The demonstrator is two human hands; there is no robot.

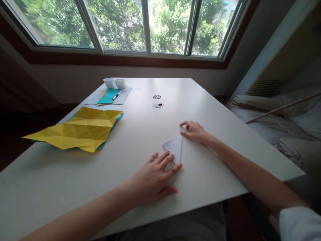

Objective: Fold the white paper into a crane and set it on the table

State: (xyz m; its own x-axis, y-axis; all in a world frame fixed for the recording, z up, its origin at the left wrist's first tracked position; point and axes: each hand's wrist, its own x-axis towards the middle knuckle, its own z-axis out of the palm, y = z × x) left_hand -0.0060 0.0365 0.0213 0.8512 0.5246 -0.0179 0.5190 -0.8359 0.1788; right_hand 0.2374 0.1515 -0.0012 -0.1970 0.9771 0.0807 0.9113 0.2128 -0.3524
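A small folded piece of white paper (175, 145), roughly triangular, lies flat on the white table (135, 134) in front of me. Fingers spread, my left hand (159, 177) rests over its lower left part, with fingertips on the near edge and corner. My right hand (194, 131) is at the paper's upper right corner; its thumb side touches or nearly touches that corner, and the index finger is stretched out to the left and slightly bent. Part of the paper's lower edge is hidden under my left fingers.
Creased yellow paper (85, 129) lies over teal paper (106, 142) on the left. At the far left are two white folded boxes (109, 83), a teal sheet (109, 96), white sheets (126, 95) and a pen (117, 95). Two round discs (157, 104) sit mid-table.
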